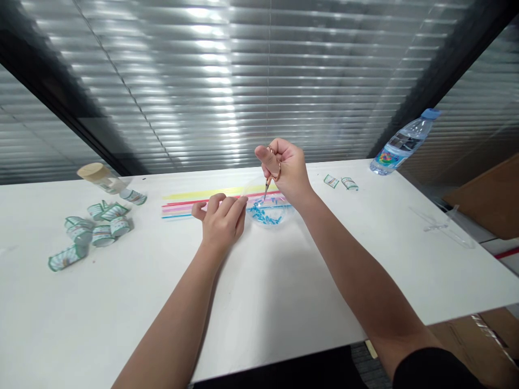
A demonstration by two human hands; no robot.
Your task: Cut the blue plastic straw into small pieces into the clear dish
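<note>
Black sleeve (433, 370) nearest. Right hand (292, 168) grips scissors (267, 186) over clear bowl (287, 216); left hand (222, 220) curled at its rim, hold unclear. Blue bits (265, 217) already inside; long strips (180, 208) lie uncut behind.

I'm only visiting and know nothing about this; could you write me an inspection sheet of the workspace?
Surface: white table.
Work things: scissors, pointing down at a clear bowl with short blue pieces; coloured strips extending left of it.
Clutter: printed rolls and jar left; water bottle and two printed pieces right.
Hands: right hand holds the scissors; left hand by the bowl, grip unclear.
Cables: nothing seen.
Surroundings: blinds behind, cardboard lower right.
</note>
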